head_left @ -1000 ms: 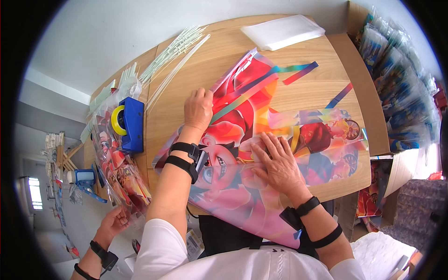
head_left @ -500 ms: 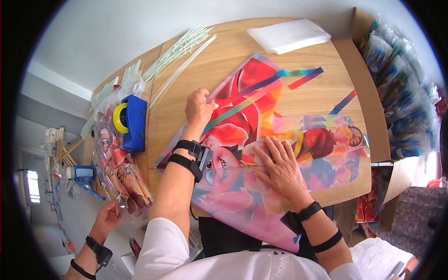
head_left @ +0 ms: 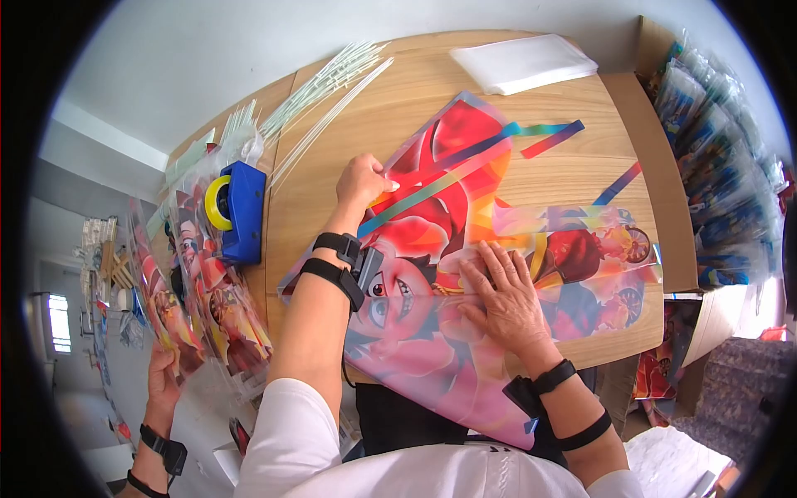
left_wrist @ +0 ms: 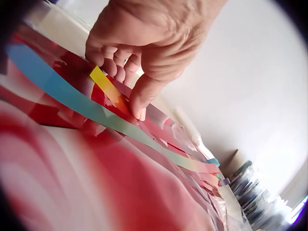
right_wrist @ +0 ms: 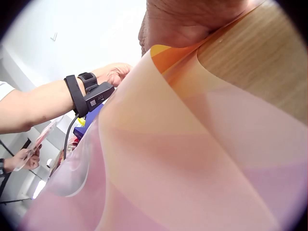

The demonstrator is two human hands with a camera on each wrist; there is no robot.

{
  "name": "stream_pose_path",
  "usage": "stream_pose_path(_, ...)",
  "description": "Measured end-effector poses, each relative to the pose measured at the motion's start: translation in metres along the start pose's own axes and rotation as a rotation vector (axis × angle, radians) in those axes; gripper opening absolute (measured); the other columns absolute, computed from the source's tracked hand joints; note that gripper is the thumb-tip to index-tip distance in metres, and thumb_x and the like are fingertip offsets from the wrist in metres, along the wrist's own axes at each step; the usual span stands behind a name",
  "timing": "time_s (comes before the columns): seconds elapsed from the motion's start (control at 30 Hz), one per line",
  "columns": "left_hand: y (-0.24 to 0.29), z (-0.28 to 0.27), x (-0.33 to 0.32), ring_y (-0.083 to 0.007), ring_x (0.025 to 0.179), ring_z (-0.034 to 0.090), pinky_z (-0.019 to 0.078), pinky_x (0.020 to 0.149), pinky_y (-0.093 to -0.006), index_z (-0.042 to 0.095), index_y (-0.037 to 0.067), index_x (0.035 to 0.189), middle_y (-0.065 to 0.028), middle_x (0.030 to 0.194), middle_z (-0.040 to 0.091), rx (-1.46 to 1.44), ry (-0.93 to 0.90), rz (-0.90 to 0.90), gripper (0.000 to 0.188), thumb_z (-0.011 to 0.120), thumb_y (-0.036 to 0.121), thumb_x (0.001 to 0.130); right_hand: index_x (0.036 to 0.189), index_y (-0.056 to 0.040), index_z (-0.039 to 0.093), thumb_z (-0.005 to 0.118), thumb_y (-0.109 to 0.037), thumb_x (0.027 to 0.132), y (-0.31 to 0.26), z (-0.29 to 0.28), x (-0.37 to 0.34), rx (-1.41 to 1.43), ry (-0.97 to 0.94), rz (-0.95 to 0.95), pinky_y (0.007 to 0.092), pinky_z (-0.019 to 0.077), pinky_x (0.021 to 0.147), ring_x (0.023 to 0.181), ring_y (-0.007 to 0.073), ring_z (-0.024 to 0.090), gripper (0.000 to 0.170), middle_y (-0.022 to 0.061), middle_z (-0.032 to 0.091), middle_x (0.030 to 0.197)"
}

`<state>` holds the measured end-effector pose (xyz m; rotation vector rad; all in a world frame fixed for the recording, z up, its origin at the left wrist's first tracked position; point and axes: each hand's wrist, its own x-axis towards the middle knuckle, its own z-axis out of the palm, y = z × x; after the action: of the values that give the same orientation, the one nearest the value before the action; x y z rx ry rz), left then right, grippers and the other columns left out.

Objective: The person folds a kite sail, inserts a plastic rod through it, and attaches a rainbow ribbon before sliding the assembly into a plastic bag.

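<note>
A thin printed kite sheet (head_left: 415,349) with a red cartoon figure lies folded over on the wooden table, its near corner hanging past the front edge. Rainbow ribbons (head_left: 448,187) cross its upper part. My left hand (head_left: 363,184) pinches the sheet's far left edge. In the left wrist view its thumb presses beside a short yellow-orange strip (left_wrist: 109,91), with the other fingers curled behind the edge. Flat on the middle of the sheet rests my right hand (head_left: 505,297), fingers spread. The right wrist view has the film (right_wrist: 154,144) bulging up in front of that hand.
A blue tape dispenser (head_left: 245,220) stands left, beside bagged printed kites (head_left: 220,290). White rods (head_left: 328,95) and clear bags (head_left: 523,62) lie at the back. A carton of packets (head_left: 718,158) is right. Another person's hand (head_left: 163,365) holds a packet at lower left.
The head view has shifted slightly. My left thumb now reaches out over the sheet, and a yellow strip shows beside it. The other person's hand has drawn a packet left from the pile.
</note>
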<state>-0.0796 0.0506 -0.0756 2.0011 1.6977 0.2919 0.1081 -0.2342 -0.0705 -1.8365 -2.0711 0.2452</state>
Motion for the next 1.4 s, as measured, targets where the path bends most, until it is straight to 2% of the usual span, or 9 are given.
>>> stream_pose_path(0.1, -0.003, 0.001, 0.007, -0.03, 0.098, 0.064, 0.0503, 0.083, -0.0397, 0.064, 0.006, 0.094, -0.0141, 0.1, 0.068, 0.019, 0.059, -0.014, 0.05, 0.09, 0.027, 0.057, 0.14, -0.0164, 0.048, 0.059, -0.046, 0.086, 0.0, -0.001, 0.001, 0.001, 0.001, -0.001, 0.0479, 0.0191, 0.117, 0.14, 0.0315, 0.032, 0.062, 0.0151, 0.035, 0.15)
stream_pose_path(0.2, -0.001, -0.005, 0.007, -0.031, 0.101, 0.063, 0.0497, 0.084, -0.0405, 0.063, 0.006, 0.094, -0.0147, 0.106, 0.066, 0.032, -0.025, -0.03, 0.052, 0.09, 0.028, 0.056, 0.14, -0.0163, 0.048, 0.059, -0.046, 0.086, 0.0, -0.001, 0.0, 0.0, 0.0, -0.003, 0.0479, 0.0192, 0.117, 0.14, 0.0314, 0.032, 0.062, 0.015, 0.035, 0.15)
stream_pose_path(0.47, 0.007, -0.01, 0.0, -0.0303, 0.091, 0.065, 0.051, 0.078, -0.0393, 0.063, 0.005, 0.086, -0.0146, 0.093, 0.068, 0.069, -0.011, 0.02, 0.046, 0.09, 0.026, 0.056, 0.14, -0.016, 0.048, 0.06, -0.045, 0.085, 0.0, -0.001, 0.001, 0.006, -0.005, -0.002, 0.0477, 0.0191, 0.117, 0.14, 0.0317, 0.032, 0.063, 0.0154, 0.035, 0.15)
stream_pose_path(0.6, 0.004, -0.008, 0.007, -0.0308, 0.089, 0.067, 0.0517, 0.077, -0.0396, 0.064, 0.004, 0.086, -0.0155, 0.092, 0.069, 0.053, -0.069, 0.035, 0.045, 0.09, 0.025, 0.055, 0.14, -0.0154, 0.048, 0.059, -0.045, 0.086, 0.0, -0.001, 0.001, 0.004, -0.005, -0.003, 0.0477, 0.0189, 0.117, 0.141, 0.032, 0.031, 0.063, 0.0156, 0.035, 0.15)
stream_pose_path(0.67, 0.004, -0.006, 0.007, -0.031, 0.088, 0.067, 0.0524, 0.077, -0.0392, 0.065, 0.003, 0.086, -0.0161, 0.092, 0.07, 0.088, 0.003, 0.042, 0.045, 0.09, 0.024, 0.055, 0.14, -0.0152, 0.048, 0.059, -0.045, 0.086, 0.0, -0.001, 0.001, 0.001, -0.003, -0.004, 0.0477, 0.0189, 0.117, 0.141, 0.032, 0.031, 0.063, 0.0156, 0.035, 0.15)
stream_pose_path(0.87, 0.005, -0.006, 0.012, -0.031, 0.088, 0.067, 0.0525, 0.077, -0.0393, 0.065, 0.003, 0.086, -0.0163, 0.091, 0.07, 0.078, -0.046, 0.017, 0.044, 0.09, 0.023, 0.055, 0.14, -0.0152, 0.048, 0.058, -0.046, 0.086, 0.0, -0.001, 0.001, 0.002, -0.01, -0.001, 0.0477, 0.0184, 0.117, 0.141, 0.0318, 0.031, 0.062, 0.0156, 0.035, 0.151)
stream_pose_path(1.1, 0.013, -0.011, 0.001, -0.0315, 0.085, 0.067, 0.0517, 0.073, -0.0397, 0.065, 0.004, 0.085, -0.0172, 0.091, 0.069, 0.116, -0.008, 0.035, 0.044, 0.09, 0.023, 0.055, 0.14, -0.0157, 0.047, 0.058, -0.046, 0.087, 0.0, 0.0, 0.0, 0.002, -0.006, -0.001, 0.0478, 0.0184, 0.117, 0.141, 0.0314, 0.031, 0.063, 0.0155, 0.035, 0.15)
stream_pose_path(1.2, 0.013, -0.012, -0.001, -0.0308, 0.082, 0.067, 0.0513, 0.071, -0.0402, 0.065, 0.003, 0.08, -0.018, 0.086, 0.069, 0.136, -0.018, 0.038, 0.041, 0.09, 0.022, 0.054, 0.14, -0.0158, 0.047, 0.058, -0.047, 0.087, 0.0, 0.0, 0.0, -0.009, -0.006, -0.001, 0.0478, 0.0185, 0.117, 0.141, 0.031, 0.031, 0.063, 0.0154, 0.035, 0.15)
stream_pose_path(1.4, 0.002, -0.015, 0.002, -0.029, 0.064, 0.066, 0.0498, 0.062, -0.0388, 0.064, 0.0, 0.072, -0.0179, 0.068, 0.065, 0.062, -0.108, 0.089, 0.033, 0.088, 0.016, 0.056, 0.14, -0.0157, 0.048, 0.058, -0.046, 0.087, 0.001, 0.001, 0.0, -0.005, 0.002, -0.004, 0.0476, 0.0183, 0.117, 0.141, 0.0304, 0.03, 0.062, 0.0154, 0.036, 0.15)
